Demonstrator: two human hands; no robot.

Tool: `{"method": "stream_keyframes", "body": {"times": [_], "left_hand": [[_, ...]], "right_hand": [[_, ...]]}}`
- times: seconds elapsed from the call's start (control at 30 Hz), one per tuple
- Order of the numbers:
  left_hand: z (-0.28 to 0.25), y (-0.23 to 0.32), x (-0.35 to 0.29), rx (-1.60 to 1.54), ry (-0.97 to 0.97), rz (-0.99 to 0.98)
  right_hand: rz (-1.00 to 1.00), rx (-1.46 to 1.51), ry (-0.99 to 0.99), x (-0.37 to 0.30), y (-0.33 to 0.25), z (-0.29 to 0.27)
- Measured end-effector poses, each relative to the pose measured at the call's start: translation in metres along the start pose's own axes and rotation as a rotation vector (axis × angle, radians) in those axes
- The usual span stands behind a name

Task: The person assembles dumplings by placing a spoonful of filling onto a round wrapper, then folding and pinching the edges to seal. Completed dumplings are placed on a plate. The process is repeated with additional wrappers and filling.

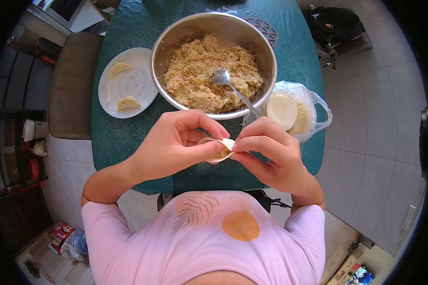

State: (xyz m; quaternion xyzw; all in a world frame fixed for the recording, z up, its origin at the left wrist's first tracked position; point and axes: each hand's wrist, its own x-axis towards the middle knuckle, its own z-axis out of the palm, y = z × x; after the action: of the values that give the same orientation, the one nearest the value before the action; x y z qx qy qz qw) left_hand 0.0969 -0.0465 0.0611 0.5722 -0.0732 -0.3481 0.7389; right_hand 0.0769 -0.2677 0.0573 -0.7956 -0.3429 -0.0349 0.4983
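Between my two hands is a dumpling [222,151], its pale round wrapper folded partly over a bit of filling that shows on the near side. My left hand [183,137] grips the wrapper's left part between thumb and fingers. On its right end, my right hand [266,149] pinches the edges together. Just beyond my hands stands a large steel bowl [158,61] of minced filling [199,71], with a metal spoon [230,83] resting in it, handle toward me. To the right, round dumpling wrappers [282,110] lie stacked in a clear plastic bag [322,112].
A white plate [133,85] at the left carries two folded dumplings [128,103]. Behind the bowl lies a dark geometric trivet [264,31]. Everything rests on a green-covered table [299,61]. A brown padded seat [73,85] stands left; a black bag [335,23] sits on another seat at far right.
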Motion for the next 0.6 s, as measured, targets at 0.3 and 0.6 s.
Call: {"method": "stream_keyframes", "body": {"times": [0.3, 0.6], "left_hand": [[0.0030, -0.0033, -0.0016, 0.376, 0.001, 0.266], [0.0034, -0.0045, -0.0018, 0.085, -0.007, 0.199]], "right_hand": [[-0.138, -0.043, 0.128, -0.0001, 0.0043, 0.0067], [-0.160, -0.126, 0.125, -0.0011, 0.0075, 0.0043]]}}
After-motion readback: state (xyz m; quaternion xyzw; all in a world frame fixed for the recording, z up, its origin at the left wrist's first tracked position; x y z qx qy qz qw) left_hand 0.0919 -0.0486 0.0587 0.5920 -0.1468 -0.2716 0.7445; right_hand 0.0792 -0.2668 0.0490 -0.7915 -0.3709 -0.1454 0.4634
